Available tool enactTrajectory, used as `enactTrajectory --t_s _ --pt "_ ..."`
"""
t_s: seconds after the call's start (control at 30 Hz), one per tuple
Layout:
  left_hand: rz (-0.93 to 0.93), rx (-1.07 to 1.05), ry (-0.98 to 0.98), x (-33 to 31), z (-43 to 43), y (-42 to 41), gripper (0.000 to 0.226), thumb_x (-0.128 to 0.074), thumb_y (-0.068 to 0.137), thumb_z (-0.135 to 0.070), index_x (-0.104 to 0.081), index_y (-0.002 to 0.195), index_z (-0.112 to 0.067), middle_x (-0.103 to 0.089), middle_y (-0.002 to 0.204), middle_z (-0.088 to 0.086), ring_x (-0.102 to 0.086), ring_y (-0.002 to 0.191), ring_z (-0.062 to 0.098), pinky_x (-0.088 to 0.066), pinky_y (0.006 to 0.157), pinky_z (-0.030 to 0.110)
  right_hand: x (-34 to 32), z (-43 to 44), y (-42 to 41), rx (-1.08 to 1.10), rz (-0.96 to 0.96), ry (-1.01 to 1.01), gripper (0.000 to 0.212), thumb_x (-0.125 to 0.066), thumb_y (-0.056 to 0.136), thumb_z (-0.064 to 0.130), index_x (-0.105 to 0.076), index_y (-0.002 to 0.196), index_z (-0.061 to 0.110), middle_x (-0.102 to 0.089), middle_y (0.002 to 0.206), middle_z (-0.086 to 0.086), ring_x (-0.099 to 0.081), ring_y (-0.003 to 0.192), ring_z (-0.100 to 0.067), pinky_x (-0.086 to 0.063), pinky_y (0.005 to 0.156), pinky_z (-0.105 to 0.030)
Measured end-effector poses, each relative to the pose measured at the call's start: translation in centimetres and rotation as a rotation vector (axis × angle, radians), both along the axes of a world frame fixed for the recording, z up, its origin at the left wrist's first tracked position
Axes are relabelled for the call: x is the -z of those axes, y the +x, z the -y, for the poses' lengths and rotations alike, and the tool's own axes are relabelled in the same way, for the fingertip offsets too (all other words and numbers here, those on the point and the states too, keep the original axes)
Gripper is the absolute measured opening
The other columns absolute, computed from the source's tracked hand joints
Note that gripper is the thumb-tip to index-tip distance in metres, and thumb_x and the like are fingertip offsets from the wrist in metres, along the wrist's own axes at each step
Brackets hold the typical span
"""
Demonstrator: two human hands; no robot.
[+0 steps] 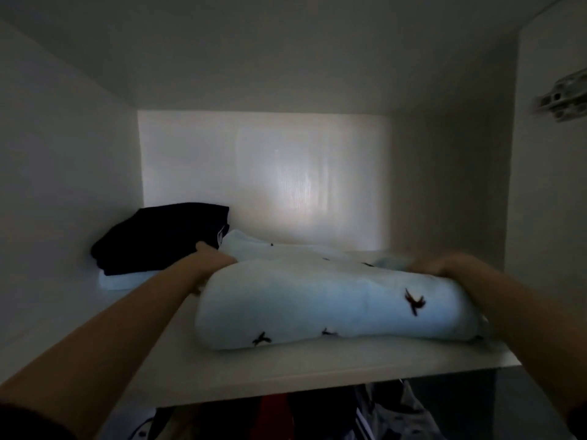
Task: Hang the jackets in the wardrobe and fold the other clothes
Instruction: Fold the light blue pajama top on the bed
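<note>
— Head view: both hands grip the folded pale-blue garment with small dark bird prints (336,306) on the white wardrobe shelf (286,366), left hand (211,262) at its left end, right hand (435,265) blurred over the right.

— Risk?

— Pushed unevenly, I'd say the fold slumps open. The folded black garment (162,236) sits just beside, back left, crowding that corner; clothes hang below.

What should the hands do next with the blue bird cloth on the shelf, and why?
Probably slide the folded blue cloth a little deeper. Both hands, left and right, rest at its ends, its front sits near the shelf edge, and bare space shows behind it beside the dark pile.
</note>
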State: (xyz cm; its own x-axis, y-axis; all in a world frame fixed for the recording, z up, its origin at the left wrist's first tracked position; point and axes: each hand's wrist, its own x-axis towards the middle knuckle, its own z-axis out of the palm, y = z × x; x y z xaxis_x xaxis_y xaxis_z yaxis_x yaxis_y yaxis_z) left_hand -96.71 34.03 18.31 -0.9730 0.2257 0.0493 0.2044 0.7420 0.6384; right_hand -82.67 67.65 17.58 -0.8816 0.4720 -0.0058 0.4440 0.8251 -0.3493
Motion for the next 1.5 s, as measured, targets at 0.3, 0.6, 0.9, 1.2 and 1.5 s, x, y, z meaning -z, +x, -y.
enactTrajectory --t_s 0.3,0.6,0.9,1.2,1.5 --pt "-0.528 0.663 -0.409 -0.2 1.4 5.7 0.081 -0.038 0.069 -0.084 -0.036 0.137 -0.040 -0.040 0.140 -0.019 -0.038 0.126 -0.001 -0.029 0.108 0.023 1.1 9.7 2.8 -0.382 -0.180 0.230 0.079 -0.021 0.073 0.080 -0.033 0.142 0.043 -0.036 0.149 0.016 -0.036 0.135 -0.008 -0.025 0.114 -0.028" --pt "-0.639 0.713 -0.640 0.0 -1.3 1.1 0.093 -0.060 0.066 -0.075 -0.019 0.144 -0.044 -0.031 0.147 -0.016 -0.033 0.133 0.009 -0.031 0.109 0.034 1.6 11.2 1.9 -0.351 -0.050 0.424 0.102 -0.013 0.061 0.092 -0.016 0.148 0.040 -0.029 0.153 0.015 -0.032 0.138 -0.009 -0.025 0.112 -0.025" --pt "-0.509 0.611 -0.562 1.4 -4.9 -10.6 0.103 -0.045 0.055 -0.079 -0.023 0.145 -0.036 -0.038 0.142 -0.001 -0.040 0.127 0.017 -0.035 0.104 0.035 2.7 7.1 -12.5 -0.287 -0.073 0.423 0.077 -0.029 0.085 0.075 -0.017 0.150 0.035 -0.035 0.151 -0.002 -0.035 0.136 -0.025 -0.024 0.113 -0.041" --pt "-0.705 0.422 -0.449 4.2 -6.9 -16.4 0.109 -0.024 0.046 -0.081 -0.035 0.140 -0.027 -0.049 0.129 0.000 -0.048 0.117 0.019 -0.038 0.098 0.032 4.0 4.2 -20.9 -0.232 -0.149 0.534 0.120 0.006 0.044 0.100 -0.018 0.147 0.042 -0.028 0.155 0.002 -0.025 0.141 -0.027 -0.014 0.113 -0.054" --pt "-0.739 0.307 -0.417 4.9 -7.4 -17.1 0.116 -0.017 0.042 -0.082 -0.033 0.140 -0.022 -0.054 0.123 0.005 -0.054 0.108 0.023 -0.042 0.087 0.030 4.4 -0.7 -17.9 -0.239 -0.076 0.864 0.089 -0.055 0.078 0.059 -0.008 0.149 0.037 -0.029 0.151 0.002 -0.037 0.133 -0.023 -0.031 0.105 -0.043"
